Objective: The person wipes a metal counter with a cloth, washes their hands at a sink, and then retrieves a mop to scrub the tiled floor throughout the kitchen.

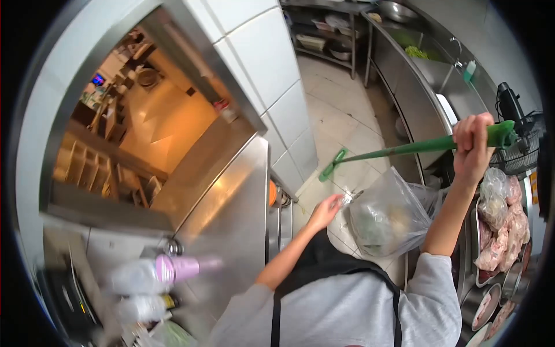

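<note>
My right hand (472, 144) is wrapped round the upper end of a long green floor squeegee (404, 149). Its narrow green crosswise head (333, 165) rests near the tiled floor, by the corner of the white wall. Low in front of my apron, my left hand (326, 212) is empty as far as I can see, with its fingers loosely bent. Small shiny bits (348, 195) show on the floor just beyond those fingertips. A large clear plastic bag (390, 217) with blurred contents stands between my arms, its lower part toward my body.
A steel counter (231, 196) runs along the left under a serving window. Steel sinks (436, 69) line the right wall, with a black fan (523, 139) nearby. Raw meat (503, 237) fills a tray at the right. A pink cup (176, 268) lies beside plastic bags at lower left.
</note>
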Demonstrator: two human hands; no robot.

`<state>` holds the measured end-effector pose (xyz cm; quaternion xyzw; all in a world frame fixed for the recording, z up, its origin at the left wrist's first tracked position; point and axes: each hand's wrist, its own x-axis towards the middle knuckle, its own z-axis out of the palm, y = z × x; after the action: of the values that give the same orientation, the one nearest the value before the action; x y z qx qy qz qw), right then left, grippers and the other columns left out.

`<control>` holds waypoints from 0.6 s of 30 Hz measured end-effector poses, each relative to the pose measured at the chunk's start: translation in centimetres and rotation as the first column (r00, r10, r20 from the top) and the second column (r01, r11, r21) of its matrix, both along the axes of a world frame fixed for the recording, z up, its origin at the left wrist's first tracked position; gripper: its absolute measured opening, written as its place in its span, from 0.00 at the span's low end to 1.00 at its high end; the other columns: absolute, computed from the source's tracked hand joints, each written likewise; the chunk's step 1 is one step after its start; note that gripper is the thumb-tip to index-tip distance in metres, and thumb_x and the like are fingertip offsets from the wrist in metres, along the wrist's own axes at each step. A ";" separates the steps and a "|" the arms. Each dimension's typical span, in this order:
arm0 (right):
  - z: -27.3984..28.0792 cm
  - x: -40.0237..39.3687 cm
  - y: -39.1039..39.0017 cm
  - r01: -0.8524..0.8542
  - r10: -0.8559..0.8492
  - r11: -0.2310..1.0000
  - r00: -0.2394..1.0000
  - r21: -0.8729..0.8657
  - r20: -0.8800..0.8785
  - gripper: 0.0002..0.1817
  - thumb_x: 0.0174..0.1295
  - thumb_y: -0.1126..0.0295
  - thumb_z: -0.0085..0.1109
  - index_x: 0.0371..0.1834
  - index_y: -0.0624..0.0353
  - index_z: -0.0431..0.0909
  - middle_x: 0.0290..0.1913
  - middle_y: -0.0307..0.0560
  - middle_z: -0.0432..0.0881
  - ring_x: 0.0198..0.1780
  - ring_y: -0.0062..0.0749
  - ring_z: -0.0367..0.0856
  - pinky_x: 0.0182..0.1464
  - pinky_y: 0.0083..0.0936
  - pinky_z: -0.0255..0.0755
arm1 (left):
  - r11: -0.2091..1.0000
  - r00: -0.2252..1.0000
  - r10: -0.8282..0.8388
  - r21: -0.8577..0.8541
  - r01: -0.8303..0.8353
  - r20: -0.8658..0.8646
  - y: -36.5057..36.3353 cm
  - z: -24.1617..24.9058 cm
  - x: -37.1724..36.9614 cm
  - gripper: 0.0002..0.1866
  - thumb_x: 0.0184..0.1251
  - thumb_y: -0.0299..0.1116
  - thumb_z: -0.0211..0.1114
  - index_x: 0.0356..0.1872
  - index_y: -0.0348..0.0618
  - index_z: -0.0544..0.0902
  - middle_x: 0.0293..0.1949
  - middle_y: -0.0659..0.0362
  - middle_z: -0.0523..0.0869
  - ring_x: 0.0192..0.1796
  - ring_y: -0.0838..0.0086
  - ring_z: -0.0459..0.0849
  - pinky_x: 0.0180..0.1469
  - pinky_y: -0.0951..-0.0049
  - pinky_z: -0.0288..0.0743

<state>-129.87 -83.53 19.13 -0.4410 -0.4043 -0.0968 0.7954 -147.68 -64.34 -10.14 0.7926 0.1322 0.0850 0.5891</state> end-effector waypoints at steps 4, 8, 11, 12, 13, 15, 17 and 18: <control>1.4 6.1 2.6 -0.004 0.005 0.995 1.000 0.103 -0.013 0.19 0.62 0.51 0.39 0.23 0.55 0.63 0.11 0.31 0.57 0.12 0.15 0.51 0.19 0.14 0.50 | 0.932 0.916 -0.115 0.361 -0.035 0.385 1.6 4.8 16.3 0.20 0.50 0.30 0.58 0.48 0.39 0.70 0.44 0.48 0.76 0.50 0.56 0.73 0.50 0.67 0.67; 3.1 9.5 4.0 0.010 -0.016 0.989 0.999 0.146 0.038 0.19 0.57 0.49 0.46 0.22 0.53 0.64 0.08 0.29 0.58 0.09 0.15 0.53 0.21 0.16 0.53 | 0.771 0.789 -0.607 0.312 0.555 0.098 2.0 6.6 30.2 0.06 0.43 0.31 0.62 0.24 0.42 0.79 0.27 0.51 0.80 0.35 0.57 0.78 0.37 0.62 0.70; 1.5 14.7 3.2 -0.011 0.010 0.982 1.000 0.191 0.010 0.19 0.52 0.49 0.53 0.21 0.51 0.63 0.08 0.29 0.60 0.08 0.15 0.55 0.22 0.15 0.55 | 0.734 0.781 -0.621 0.305 0.607 -0.061 4.1 6.0 36.1 0.06 0.39 0.34 0.62 0.14 0.45 0.77 0.19 0.53 0.78 0.27 0.56 0.77 0.31 0.60 0.70; 0.7 16.4 4.4 0.026 -0.031 0.977 0.999 0.211 0.022 0.18 0.53 0.51 0.53 0.20 0.51 0.62 0.07 0.29 0.60 0.08 0.14 0.55 0.22 0.15 0.55 | 0.738 0.784 -0.618 0.296 0.607 -0.067 5.4 5.8 38.3 0.06 0.39 0.34 0.62 0.14 0.45 0.77 0.19 0.53 0.78 0.27 0.56 0.77 0.31 0.60 0.70; -0.6 18.6 5.0 0.064 -0.071 0.975 0.997 0.211 0.026 0.18 0.54 0.51 0.52 0.20 0.51 0.62 0.07 0.29 0.60 0.08 0.14 0.55 0.22 0.15 0.55 | 0.710 0.787 -0.607 0.369 0.600 -0.109 7.0 5.2 40.5 0.06 0.39 0.35 0.62 0.16 0.45 0.78 0.19 0.53 0.78 0.27 0.56 0.77 0.31 0.60 0.70; -4.1 24.1 7.0 0.131 -0.138 0.960 0.990 0.248 0.009 0.16 0.56 0.54 0.49 0.19 0.51 0.61 0.07 0.29 0.59 0.08 0.15 0.54 0.21 0.16 0.56 | 0.700 0.827 -0.546 0.467 0.540 -0.137 10.8 3.4 45.9 0.07 0.40 0.36 0.59 0.20 0.47 0.79 0.22 0.51 0.79 0.30 0.55 0.78 0.32 0.60 0.71; -8.4 30.1 11.1 0.219 -0.199 0.951 0.974 0.218 -0.113 0.13 0.56 0.60 0.47 0.19 0.52 0.60 0.07 0.31 0.59 0.10 0.18 0.54 0.21 0.18 0.56 | 0.708 0.884 -0.419 0.535 0.462 -0.209 16.6 1.1 51.5 0.08 0.40 0.36 0.60 0.23 0.46 0.80 0.24 0.51 0.80 0.32 0.55 0.78 0.35 0.60 0.71; -11.0 32.7 14.2 0.276 -0.243 0.948 0.949 0.158 -0.201 0.12 0.55 0.63 0.47 0.19 0.53 0.59 0.08 0.33 0.59 0.11 0.20 0.56 0.20 0.20 0.56 | 0.749 0.935 -0.340 0.574 0.331 -0.096 20.7 -3.7 54.1 0.10 0.39 0.37 0.63 0.24 0.44 0.80 0.25 0.49 0.79 0.32 0.54 0.78 0.35 0.60 0.71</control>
<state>-97.17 -69.34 8.09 -0.4219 -0.2587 -0.1980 0.8461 -93.57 -43.66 -13.84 0.9443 -0.0488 0.0198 0.3249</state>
